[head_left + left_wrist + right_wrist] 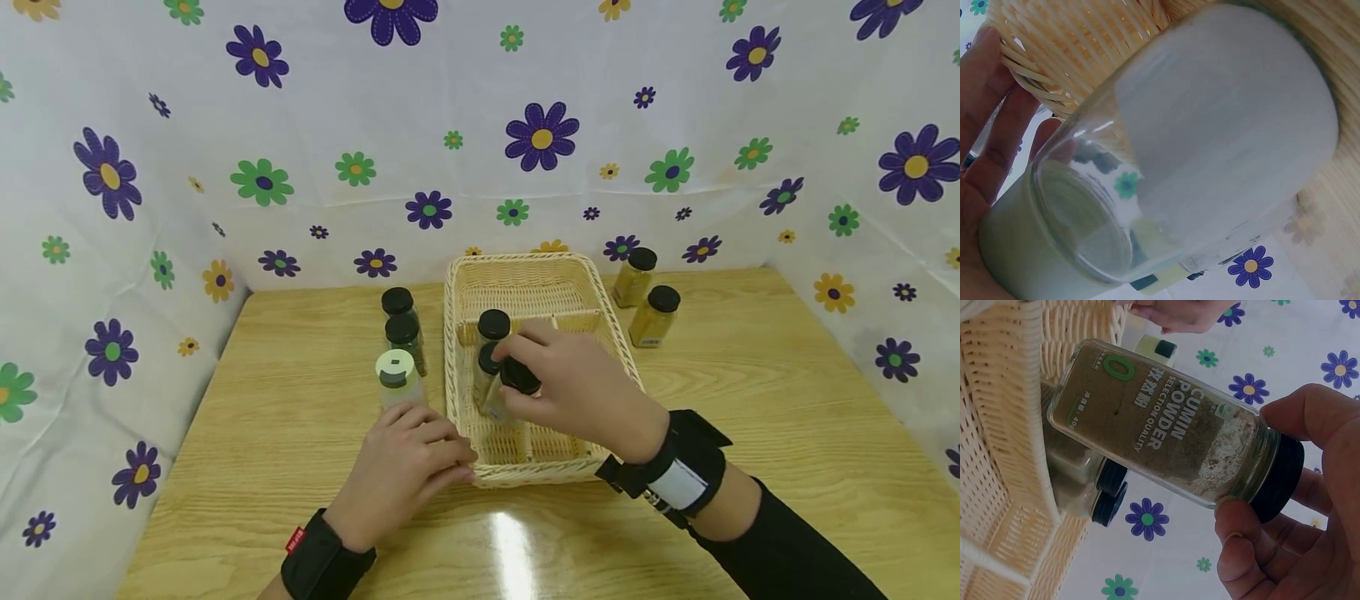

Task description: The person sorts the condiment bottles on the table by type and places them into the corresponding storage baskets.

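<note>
Over the basket's left middle part, my right hand (573,387) pinches the black lid of a cumin powder jar (1147,425). The jar tilts, its brown powder and label visible in the right wrist view. Right behind it stand two black-lidded jars (492,327) inside the wicker basket (525,477). My left hand (408,462) has its fingertips on the basket's front left corner. A glass jar (1222,125) with a pale green lid is close under that palm in the left wrist view. Beyond the left fingers stands a green-lidded jar (395,367) in the head view.
Two black-lidded jars (402,329) stand left of the basket. To its right stand two jars of yellow powder (654,318) with black lids. Low wicker dividers (577,321) split the basket. A flowered cloth (300,125) hangs behind the wooden table (300,358).
</note>
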Available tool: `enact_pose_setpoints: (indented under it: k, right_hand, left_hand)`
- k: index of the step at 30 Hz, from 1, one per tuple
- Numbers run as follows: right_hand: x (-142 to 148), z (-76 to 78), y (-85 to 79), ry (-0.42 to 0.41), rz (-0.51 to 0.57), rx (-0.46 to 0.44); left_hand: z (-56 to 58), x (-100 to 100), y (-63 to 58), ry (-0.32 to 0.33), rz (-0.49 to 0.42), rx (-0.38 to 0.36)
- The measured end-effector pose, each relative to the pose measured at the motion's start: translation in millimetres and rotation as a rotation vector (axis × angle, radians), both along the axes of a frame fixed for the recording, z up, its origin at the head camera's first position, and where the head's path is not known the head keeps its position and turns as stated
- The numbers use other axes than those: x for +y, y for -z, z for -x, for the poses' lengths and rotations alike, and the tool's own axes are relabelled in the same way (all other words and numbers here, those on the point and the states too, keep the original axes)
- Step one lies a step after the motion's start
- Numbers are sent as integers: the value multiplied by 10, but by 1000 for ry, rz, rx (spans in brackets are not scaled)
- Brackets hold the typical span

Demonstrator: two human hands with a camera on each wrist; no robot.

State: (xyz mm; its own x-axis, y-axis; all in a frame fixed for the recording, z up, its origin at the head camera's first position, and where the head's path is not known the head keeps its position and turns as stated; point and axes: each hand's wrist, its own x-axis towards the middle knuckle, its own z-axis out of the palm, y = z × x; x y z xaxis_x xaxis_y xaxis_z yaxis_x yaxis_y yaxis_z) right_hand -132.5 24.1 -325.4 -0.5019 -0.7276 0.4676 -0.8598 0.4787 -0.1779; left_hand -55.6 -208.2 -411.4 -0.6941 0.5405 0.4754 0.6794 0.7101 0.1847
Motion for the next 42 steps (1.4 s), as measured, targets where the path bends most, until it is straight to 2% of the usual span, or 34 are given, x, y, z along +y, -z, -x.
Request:
enact_pose_setpoints:
  k: [22, 30, 42]
  right_hand:
    - [-181, -82, 170, -39, -60, -44]
    - [-230, -63, 273, -87, -77, -34]
    - [-267, -62, 395, -81, -106, -28]
  left_hand:
    - [24, 14, -16, -3, -1, 7]
    - [18, 14, -20, -12, 15, 2]
    - [-6, 16, -14, -17, 0, 6]
